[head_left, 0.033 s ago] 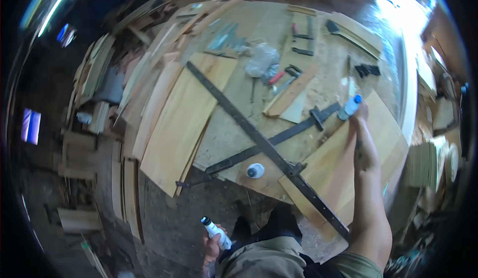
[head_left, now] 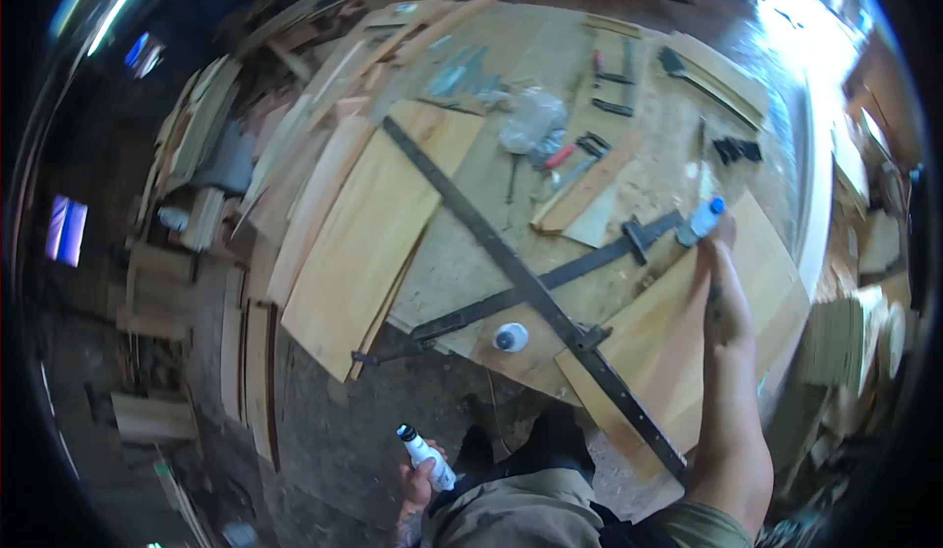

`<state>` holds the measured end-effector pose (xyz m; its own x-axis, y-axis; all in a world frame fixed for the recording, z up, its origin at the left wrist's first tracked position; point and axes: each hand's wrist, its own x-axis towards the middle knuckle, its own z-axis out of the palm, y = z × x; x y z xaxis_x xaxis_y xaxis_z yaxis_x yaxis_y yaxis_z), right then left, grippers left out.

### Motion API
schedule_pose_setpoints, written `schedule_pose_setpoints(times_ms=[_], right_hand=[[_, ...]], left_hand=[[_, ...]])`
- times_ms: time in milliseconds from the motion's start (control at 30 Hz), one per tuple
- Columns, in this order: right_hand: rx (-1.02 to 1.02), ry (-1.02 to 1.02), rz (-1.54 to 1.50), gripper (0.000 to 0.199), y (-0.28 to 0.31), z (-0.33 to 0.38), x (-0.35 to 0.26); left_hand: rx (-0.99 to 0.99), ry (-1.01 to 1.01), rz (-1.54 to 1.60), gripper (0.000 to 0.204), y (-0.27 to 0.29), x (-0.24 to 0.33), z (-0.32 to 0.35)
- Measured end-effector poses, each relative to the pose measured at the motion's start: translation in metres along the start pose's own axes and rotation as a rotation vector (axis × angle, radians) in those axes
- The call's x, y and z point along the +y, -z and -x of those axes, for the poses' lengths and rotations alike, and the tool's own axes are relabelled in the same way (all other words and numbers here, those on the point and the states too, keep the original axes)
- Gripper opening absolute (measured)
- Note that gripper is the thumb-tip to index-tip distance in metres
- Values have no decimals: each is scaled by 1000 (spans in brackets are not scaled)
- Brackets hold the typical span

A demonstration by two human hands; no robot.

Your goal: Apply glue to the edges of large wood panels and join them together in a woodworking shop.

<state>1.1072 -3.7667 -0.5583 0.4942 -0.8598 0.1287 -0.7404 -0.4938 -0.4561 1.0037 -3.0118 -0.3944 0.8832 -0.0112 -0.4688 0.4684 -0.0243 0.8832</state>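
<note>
My right hand (head_left: 725,288) stretches far out over a light wood panel (head_left: 668,342) on the bench, and its fingers close on a small clear bottle with a blue cap (head_left: 702,219). Down by my hip, my left hand (head_left: 416,487) holds a white glue bottle with a dark tip (head_left: 425,458), pointing up and to the left. Two long black bar clamps (head_left: 535,288) cross each other on the bench between the panels. A small white round container (head_left: 511,337) sits near the bench's front edge, just left of the crossing.
A wide wood panel (head_left: 368,244) lies on the bench's left. Hand tools, a red-handled one (head_left: 558,157) and a crumpled plastic bag (head_left: 532,121) lie at the back. Stacked boards (head_left: 196,136) crowd the left floor, more planks (head_left: 845,342) the right.
</note>
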Motion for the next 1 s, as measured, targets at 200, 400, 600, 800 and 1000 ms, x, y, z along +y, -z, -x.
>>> schedule_pose_setpoints(times_ms=[200, 400, 600, 800, 1000], right_hand=[[15, -47, -152, 27, 1, -44, 78], [129, 370, 79, 38, -6, -34, 47], [368, -200, -847, 43, 50, 21, 84], [24, -342, -1216, 16, 98, 261, -1], [-501, -538, -1252, 18, 113, 442, -114]], left_hand=[[-114, 80, -1, 40, -3, -26, -11], [-101, 13, -2, 42, -15, -2, -5], [-164, -16, 72, 42, -20, 7, -15], [-240, -123, 84, 43, -17, 0, -30], [-413, -216, -26, 40, -16, 7, -55]])
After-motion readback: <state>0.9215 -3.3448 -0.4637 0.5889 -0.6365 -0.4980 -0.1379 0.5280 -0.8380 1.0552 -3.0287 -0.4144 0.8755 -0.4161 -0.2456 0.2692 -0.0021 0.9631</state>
